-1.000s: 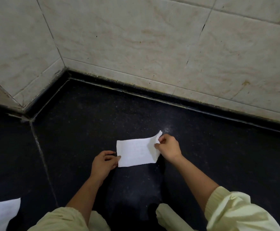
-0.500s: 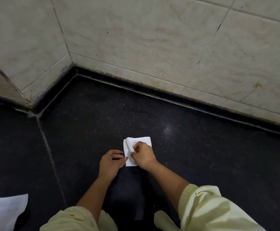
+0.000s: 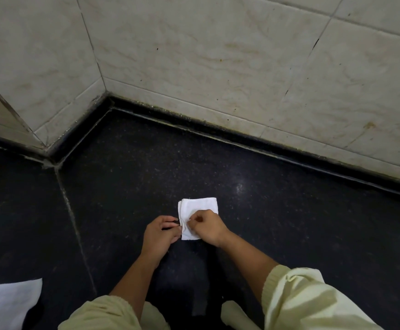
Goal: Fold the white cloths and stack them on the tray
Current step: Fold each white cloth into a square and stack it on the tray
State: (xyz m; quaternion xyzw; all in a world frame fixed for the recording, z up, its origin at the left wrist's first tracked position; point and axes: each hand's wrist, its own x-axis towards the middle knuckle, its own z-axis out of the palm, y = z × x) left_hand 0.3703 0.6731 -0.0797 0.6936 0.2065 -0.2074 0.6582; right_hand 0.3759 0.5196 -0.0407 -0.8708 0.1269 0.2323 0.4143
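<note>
A small white cloth (image 3: 197, 207) lies folded into a rough square on the black stone floor (image 3: 146, 177). My right hand (image 3: 207, 226) rests on its near half with curled fingers, pinching the layered left edge. My left hand (image 3: 162, 232) is at the cloth's left edge, fingertips pinching the same stacked layers. Another white cloth (image 3: 6, 303) shows at the bottom left corner, partly cut off by the frame. No tray is in view.
Beige tiled walls (image 3: 218, 55) meet in a corner behind the cloth, with a dark skirting strip along their base. A grout seam (image 3: 72, 222) runs across the floor on the left. My pale yellow sleeves fill the bottom edge.
My right hand carried the cloth's right end over to the left, halving the rectangle into a square. Both hands now meet at its left edge. The view shifted slightly.
</note>
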